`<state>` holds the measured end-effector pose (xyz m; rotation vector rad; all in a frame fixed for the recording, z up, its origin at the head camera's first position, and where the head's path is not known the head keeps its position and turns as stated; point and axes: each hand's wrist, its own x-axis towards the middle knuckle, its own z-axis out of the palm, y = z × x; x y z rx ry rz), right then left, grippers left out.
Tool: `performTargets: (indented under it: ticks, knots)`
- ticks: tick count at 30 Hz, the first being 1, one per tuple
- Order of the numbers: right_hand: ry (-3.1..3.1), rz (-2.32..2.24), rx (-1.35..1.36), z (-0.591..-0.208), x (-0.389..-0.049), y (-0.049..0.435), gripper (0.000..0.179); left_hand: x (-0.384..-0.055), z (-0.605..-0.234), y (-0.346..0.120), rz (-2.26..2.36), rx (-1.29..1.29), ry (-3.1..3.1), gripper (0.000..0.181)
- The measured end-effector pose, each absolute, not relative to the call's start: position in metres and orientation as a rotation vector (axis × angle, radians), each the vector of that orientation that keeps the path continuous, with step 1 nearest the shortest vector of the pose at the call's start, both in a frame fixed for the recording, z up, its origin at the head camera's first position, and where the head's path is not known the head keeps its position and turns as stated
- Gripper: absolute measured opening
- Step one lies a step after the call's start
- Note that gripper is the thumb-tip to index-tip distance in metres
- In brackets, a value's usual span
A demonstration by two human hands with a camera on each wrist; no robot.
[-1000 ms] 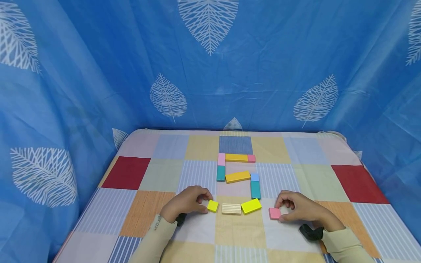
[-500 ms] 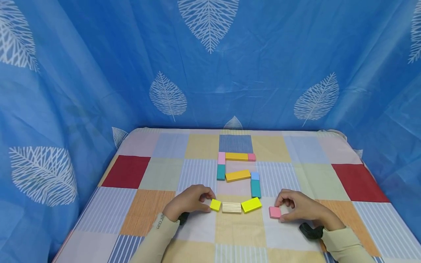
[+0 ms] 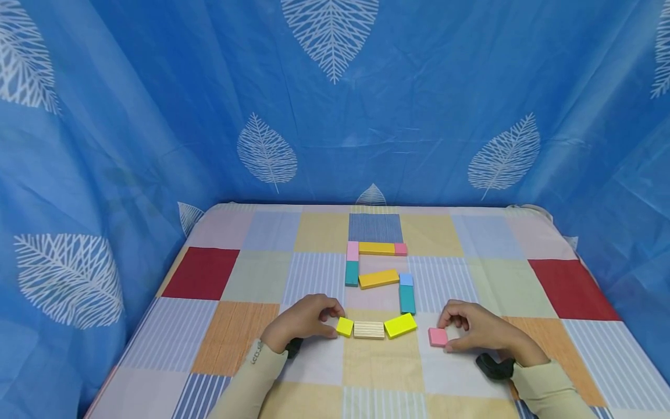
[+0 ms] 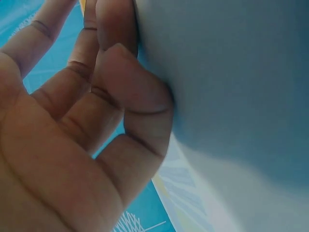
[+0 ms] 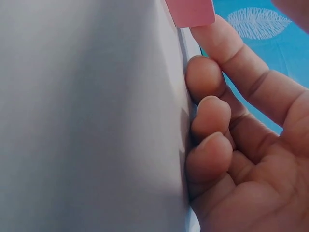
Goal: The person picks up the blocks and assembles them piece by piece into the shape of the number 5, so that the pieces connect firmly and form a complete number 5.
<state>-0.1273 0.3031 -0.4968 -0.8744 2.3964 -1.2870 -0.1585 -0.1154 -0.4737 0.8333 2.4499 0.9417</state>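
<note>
My left hand (image 3: pixel 302 321) pinches a small yellow block (image 3: pixel 344 327) between thumb and finger, flat on the cloth. The block's right side sits against, or very near, a ribbed pale wooden block (image 3: pixel 369 330). A longer bright yellow block (image 3: pixel 400 326) lies at a slant, right of the wooden one. Farther right, my right hand (image 3: pixel 478 330) holds a small pink block (image 3: pixel 437 337) by its edges on the cloth. In the right wrist view the pink block (image 5: pixel 190 12) shows at the forefinger; the left wrist view shows curled fingers (image 4: pixel 137 92) but not the yellow block.
Beyond the hands, more blocks form a bent line: a light pink block (image 3: pixel 353 251), orange blocks (image 3: pixel 379 279), teal blocks (image 3: pixel 406 298), a blue block (image 3: pixel 405 279) and a dark pink block (image 3: pixel 400 249). Patchwork cloth (image 3: pixel 251 337) covers the table; a blue curtain (image 3: pixel 387 116) surrounds it.
My left hand has slid the small yellow block rightward, closing the gap to the ribbed wooden block. The right hand and pink block stay in about the same place.
</note>
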Motion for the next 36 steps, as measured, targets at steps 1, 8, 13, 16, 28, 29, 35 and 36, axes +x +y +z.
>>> performTargets:
  ticks: [1, 8, 13, 16, 28, 29, 35, 36]
  knots:
    - [2.398, -1.289, -0.878, -0.497, -0.127, 0.303, 0.028, -0.158, -0.473, -0.115, 0.942, 0.832, 2.450, 0.029]
    - [2.414, -1.286, -0.850, -0.498, -0.128, 0.302, 0.027, -0.158, -0.474, -0.115, 0.944, 0.824, 2.451, 0.028]
    - [2.415, -1.295, -0.836, -0.497, -0.128, 0.299, 0.025, -0.157, -0.475, -0.115, 0.938, 0.805, 2.455, 0.028]
    - [2.426, -1.301, -0.827, -0.495, -0.129, 0.297, 0.024, -0.157, -0.474, -0.114, 0.942, 0.797, 2.454, 0.027]
    - [2.433, -1.316, -0.872, -0.486, -0.135, 0.284, 0.024, -0.158, -0.476, -0.113, 0.974, 0.743, 2.442, 0.027]
    - [2.439, -1.315, -0.879, -0.485, -0.136, 0.283, 0.024, -0.158, -0.476, -0.113, 0.974, 0.741, 2.442, 0.027]
    - [2.487, -1.293, -0.939, -0.484, -0.140, 0.276, 0.025, -0.158, -0.476, -0.112, 0.983, 0.720, 2.434, 0.027]
    - [2.494, -1.290, -0.947, -0.484, -0.140, 0.275, 0.025, -0.158, -0.476, -0.112, 0.986, 0.714, 2.432, 0.027]
